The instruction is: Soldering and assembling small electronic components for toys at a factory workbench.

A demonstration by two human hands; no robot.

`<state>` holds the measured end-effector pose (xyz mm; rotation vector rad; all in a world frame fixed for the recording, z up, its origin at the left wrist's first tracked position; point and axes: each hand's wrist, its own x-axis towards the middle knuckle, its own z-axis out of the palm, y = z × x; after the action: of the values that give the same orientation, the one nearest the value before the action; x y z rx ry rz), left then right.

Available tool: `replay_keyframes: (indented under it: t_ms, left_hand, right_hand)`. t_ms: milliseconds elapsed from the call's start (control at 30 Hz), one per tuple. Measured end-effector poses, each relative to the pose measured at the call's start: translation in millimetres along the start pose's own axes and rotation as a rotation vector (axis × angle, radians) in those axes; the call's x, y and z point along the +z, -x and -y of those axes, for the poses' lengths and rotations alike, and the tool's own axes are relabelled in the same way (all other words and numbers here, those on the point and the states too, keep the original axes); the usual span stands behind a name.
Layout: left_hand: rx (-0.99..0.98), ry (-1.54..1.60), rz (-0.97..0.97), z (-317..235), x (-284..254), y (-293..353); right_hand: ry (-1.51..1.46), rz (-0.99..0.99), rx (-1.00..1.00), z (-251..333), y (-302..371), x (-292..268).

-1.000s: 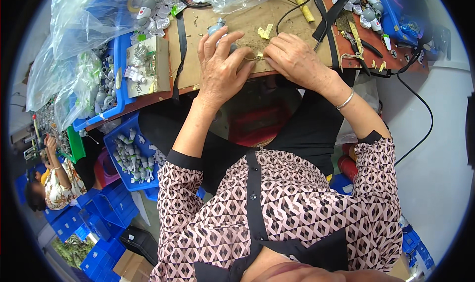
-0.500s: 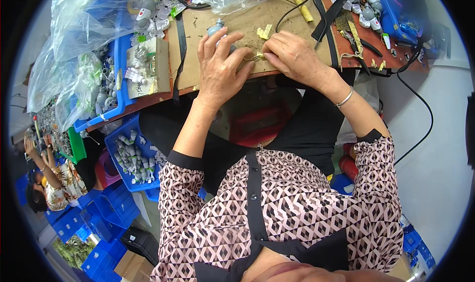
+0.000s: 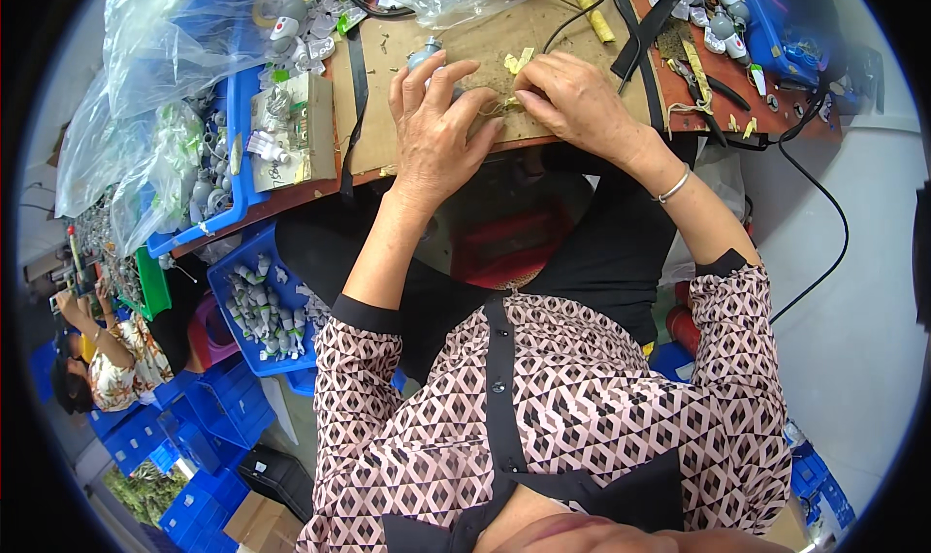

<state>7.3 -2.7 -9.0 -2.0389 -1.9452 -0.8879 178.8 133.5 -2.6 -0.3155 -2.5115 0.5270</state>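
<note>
Both my hands work close together over the near edge of a tan board [image 3: 388, 116]. My left hand [image 3: 438, 126] is closed, its thumb and forefinger pinching a thin pale wire [image 3: 488, 109]. The wire loops toward my right hand [image 3: 579, 107], whose thumb and forefinger are pressed together at a small yellow scrap at its end; the exact grip is hidden. A grey rounded part with a narrow neck [image 3: 425, 52] shows just behind my left fingers. Whether those fingers touch it, I cannot tell. Torn yellow tape pieces [image 3: 518, 60] lie beyond my right hand.
A blue bin [image 3: 236, 150] with grey parts and a clear plastic bag [image 3: 160, 78] are at left. Below it sits a blue tray [image 3: 254, 351] of small grey parts. Pliers [image 3: 713, 85] and black cables lie at right. Another person [image 3: 121, 359] works at far left.
My right hand has shifted slightly up and away from the board's near edge. My left hand stays nearly in place, still pinching the wire.
</note>
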Motion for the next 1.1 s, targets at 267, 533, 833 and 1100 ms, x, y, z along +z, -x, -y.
replay_keyframes:
  t_ms: [267, 533, 833, 1100]
  left_hand:
    - [-0.011, 0.021, -0.027, -4, 12, -6]
    - [-0.022, 0.005, -0.030, -10, 15, -11]
    - [0.005, 0.039, -0.065, -8, 15, -9]
    - [0.023, 0.071, -0.044, -9, 13, -10]
  right_hand:
    - [-0.027, -0.020, 0.029, 0, 0, 3]
    - [-0.043, -0.056, 0.066, -2, 3, 6]
    - [-0.029, -0.081, 0.063, -3, 0, 11]
    - [0.008, -0.097, 0.059, -4, 0, 15]
